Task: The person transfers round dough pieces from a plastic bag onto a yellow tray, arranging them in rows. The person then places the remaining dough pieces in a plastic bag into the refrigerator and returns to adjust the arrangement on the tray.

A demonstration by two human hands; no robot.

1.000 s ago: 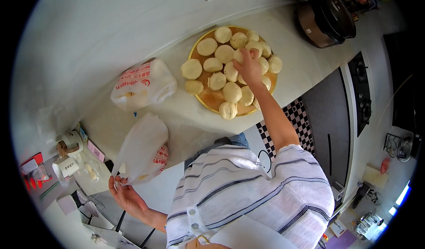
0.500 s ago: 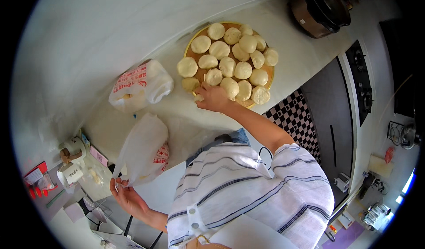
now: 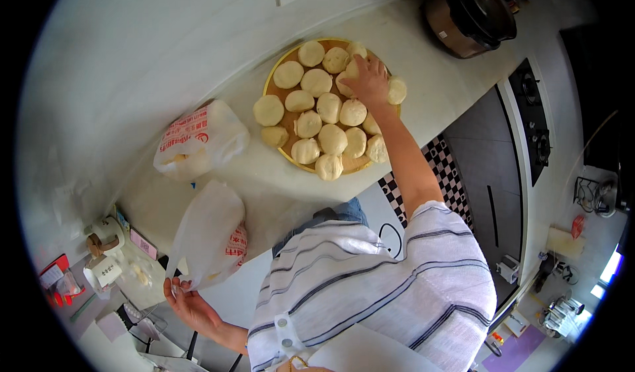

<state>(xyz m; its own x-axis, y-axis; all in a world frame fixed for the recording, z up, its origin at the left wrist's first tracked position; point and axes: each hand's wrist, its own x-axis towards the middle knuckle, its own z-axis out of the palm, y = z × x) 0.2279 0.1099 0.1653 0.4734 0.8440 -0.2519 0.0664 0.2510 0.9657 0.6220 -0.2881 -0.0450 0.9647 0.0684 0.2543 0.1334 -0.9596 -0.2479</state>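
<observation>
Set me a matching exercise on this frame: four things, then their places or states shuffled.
1. Left hand
2. Right hand
3. Round wooden board with a yellow rim
4. Round brown cooker with a dark lid

A. Bearing pale, round dough pieces
B. Beyond the board, toward the picture's upper right
C. Pinching a white plastic bag with red print
D. On or just over some dough pieces

Pairs: 1-C, 2-D, 3-A, 4-B

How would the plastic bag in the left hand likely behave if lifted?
The plastic bag would probably sag and fold, since its film looks thin and translucent. It may also tilt, because the left hand pinches only one end.
</observation>
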